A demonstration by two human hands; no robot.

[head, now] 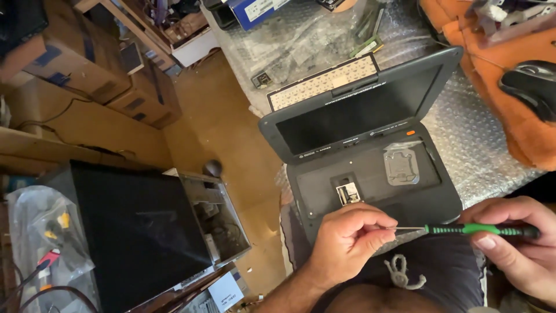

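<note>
Green-handled screwdriver (463,229) gripped in right hand (515,240); left hand (347,237) pinches its tip, at 6 o'clock of open laptop (370,168). Step: seating bit or screw, likely. Next needs steady aim at base.

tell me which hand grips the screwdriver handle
The right hand grips the green-and-black handle of the screwdriver; the left hand only pinches its metal tip, over the laptop.
</note>
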